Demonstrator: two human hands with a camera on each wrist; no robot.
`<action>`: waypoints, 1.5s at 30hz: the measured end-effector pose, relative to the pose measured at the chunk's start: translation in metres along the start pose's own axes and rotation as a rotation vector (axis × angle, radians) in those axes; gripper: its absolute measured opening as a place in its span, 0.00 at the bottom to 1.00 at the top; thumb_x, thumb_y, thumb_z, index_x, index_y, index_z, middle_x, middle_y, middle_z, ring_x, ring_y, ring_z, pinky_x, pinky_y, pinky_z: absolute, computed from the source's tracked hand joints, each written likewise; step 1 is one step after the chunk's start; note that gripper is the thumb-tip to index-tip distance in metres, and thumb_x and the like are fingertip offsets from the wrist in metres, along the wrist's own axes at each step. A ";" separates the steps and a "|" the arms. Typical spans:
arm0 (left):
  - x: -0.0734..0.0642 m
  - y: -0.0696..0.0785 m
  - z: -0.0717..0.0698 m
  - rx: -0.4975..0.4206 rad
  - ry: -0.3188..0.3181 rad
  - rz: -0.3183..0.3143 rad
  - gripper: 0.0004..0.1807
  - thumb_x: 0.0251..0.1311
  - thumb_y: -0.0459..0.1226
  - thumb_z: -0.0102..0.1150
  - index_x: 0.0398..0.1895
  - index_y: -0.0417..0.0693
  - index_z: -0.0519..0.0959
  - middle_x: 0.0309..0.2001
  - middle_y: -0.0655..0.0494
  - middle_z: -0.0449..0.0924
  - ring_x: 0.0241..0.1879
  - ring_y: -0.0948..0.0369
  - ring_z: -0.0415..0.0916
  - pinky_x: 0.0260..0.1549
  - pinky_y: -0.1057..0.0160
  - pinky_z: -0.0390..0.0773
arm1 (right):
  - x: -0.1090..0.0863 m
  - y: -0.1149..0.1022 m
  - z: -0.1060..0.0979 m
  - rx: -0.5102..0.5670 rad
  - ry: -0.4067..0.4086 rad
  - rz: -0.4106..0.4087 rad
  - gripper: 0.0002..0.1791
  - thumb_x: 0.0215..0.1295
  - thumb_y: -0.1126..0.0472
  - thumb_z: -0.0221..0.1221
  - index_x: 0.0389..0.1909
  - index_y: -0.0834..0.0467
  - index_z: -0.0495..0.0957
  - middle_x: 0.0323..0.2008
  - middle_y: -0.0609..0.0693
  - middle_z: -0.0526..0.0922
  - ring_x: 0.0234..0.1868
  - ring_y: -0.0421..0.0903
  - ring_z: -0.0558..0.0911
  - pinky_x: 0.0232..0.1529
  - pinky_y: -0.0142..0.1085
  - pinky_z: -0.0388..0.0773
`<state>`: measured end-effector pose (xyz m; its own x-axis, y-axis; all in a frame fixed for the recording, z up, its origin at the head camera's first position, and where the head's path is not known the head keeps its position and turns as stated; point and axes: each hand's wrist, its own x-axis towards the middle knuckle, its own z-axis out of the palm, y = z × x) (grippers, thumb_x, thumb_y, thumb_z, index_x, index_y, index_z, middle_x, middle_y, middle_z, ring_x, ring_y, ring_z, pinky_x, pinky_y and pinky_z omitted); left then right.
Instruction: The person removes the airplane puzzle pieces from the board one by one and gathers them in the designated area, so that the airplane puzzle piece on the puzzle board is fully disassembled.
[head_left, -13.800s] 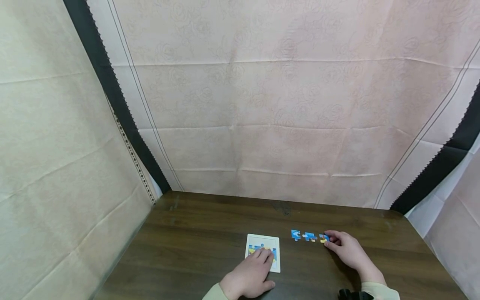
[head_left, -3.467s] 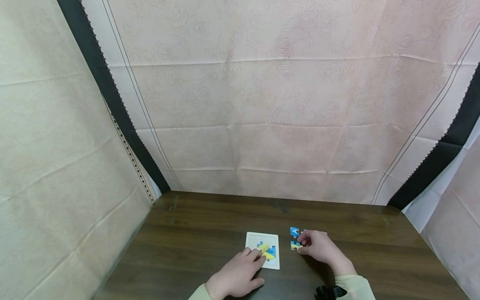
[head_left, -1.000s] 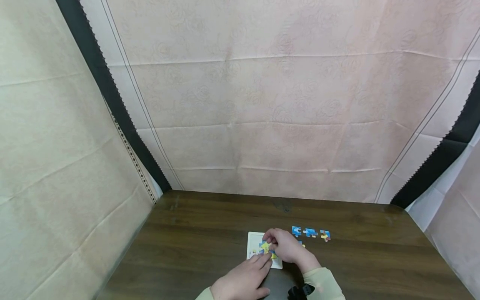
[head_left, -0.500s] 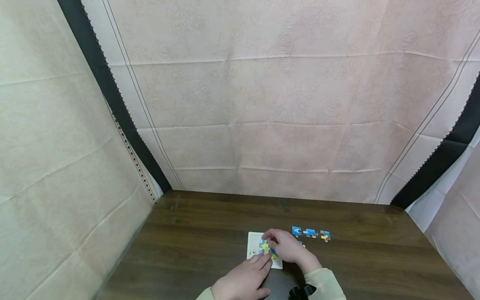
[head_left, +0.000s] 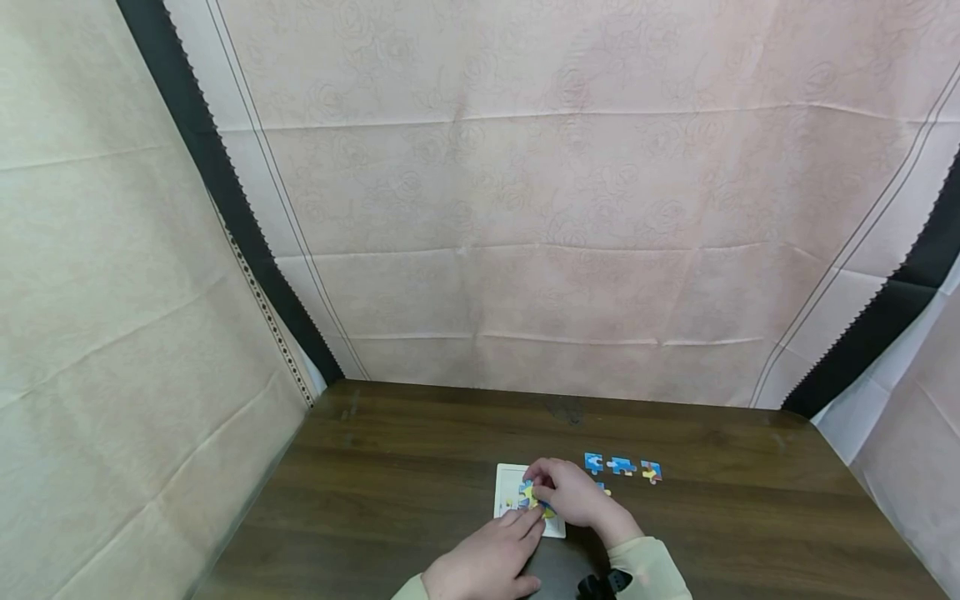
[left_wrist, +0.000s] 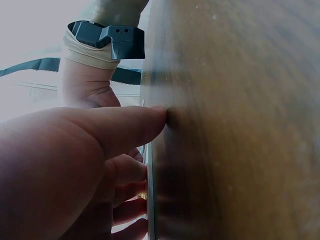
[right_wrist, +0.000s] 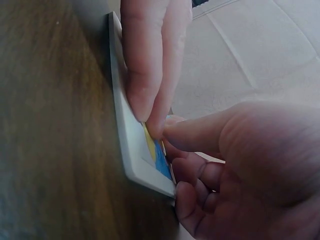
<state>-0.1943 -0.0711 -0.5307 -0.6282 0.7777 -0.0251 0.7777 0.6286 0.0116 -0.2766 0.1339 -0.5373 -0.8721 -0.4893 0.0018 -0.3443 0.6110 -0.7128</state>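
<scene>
You are working at one table (head_left: 390, 475) with one tray (head_left: 507, 477), which is lying flat under both your hands, its blue-and-yellow picture showing between your fingers; how many pieces are sitting in it, you cannot tell. Four loose pieces are showing on the table, all to the right of the tray: three are forming a row level with its far edge, a blue one (head_left: 593, 463) lying nearest it, another blue one (head_left: 622, 466) coming next, and a blue, yellow and red one (head_left: 651, 472) lying farthest out; the fourth, a partly hidden piece (head_left: 601, 485), is peeking out past your right hand, nearer the tray than the row's outer end. Two hands are meeting over the tray. Your left hand (head_left: 483, 554) is reaching in from its near side, spread fairly flat, fingers nearly straight and pressing on the tray, thumb resting on the table short of its near edge. Your right hand (head_left: 577, 496) is bending over the tray's right side, fingers curling, thumb coming up against the left fingertips; whether it is pinching a piece, you cannot tell. One black device (head_left: 600, 585) is sitting at your right wrist, to the tray's near right.
</scene>
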 end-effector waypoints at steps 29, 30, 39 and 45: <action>0.000 0.001 0.001 0.021 -0.001 -0.008 0.39 0.74 0.58 0.60 0.78 0.42 0.71 0.80 0.50 0.65 0.78 0.58 0.61 0.70 0.63 0.69 | 0.002 0.001 0.001 0.004 0.009 -0.006 0.07 0.77 0.65 0.62 0.51 0.56 0.83 0.38 0.44 0.79 0.40 0.45 0.77 0.43 0.42 0.77; 0.000 0.001 0.002 0.022 -0.001 -0.007 0.39 0.74 0.58 0.60 0.78 0.42 0.71 0.80 0.50 0.65 0.78 0.58 0.61 0.69 0.63 0.70 | 0.001 0.001 0.001 0.006 0.010 -0.006 0.07 0.77 0.65 0.62 0.51 0.56 0.83 0.38 0.44 0.79 0.40 0.45 0.77 0.43 0.42 0.77; 0.002 -0.002 0.000 -0.055 -0.064 -0.019 0.39 0.76 0.58 0.58 0.80 0.45 0.69 0.81 0.54 0.62 0.78 0.60 0.59 0.70 0.62 0.69 | 0.001 0.001 0.002 0.009 0.044 0.016 0.07 0.81 0.64 0.58 0.51 0.56 0.84 0.44 0.46 0.83 0.41 0.45 0.78 0.47 0.46 0.80; 0.001 -0.001 0.001 -0.023 -0.034 -0.003 0.39 0.75 0.58 0.59 0.79 0.44 0.70 0.80 0.53 0.64 0.77 0.59 0.61 0.70 0.62 0.69 | 0.001 0.000 0.001 -0.017 0.035 0.010 0.07 0.80 0.62 0.60 0.50 0.57 0.85 0.42 0.46 0.81 0.41 0.45 0.78 0.46 0.45 0.79</action>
<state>-0.1955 -0.0712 -0.5314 -0.6290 0.7751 -0.0593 0.7747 0.6314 0.0348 -0.2774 0.1325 -0.5385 -0.8871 -0.4613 0.0192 -0.3408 0.6263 -0.7011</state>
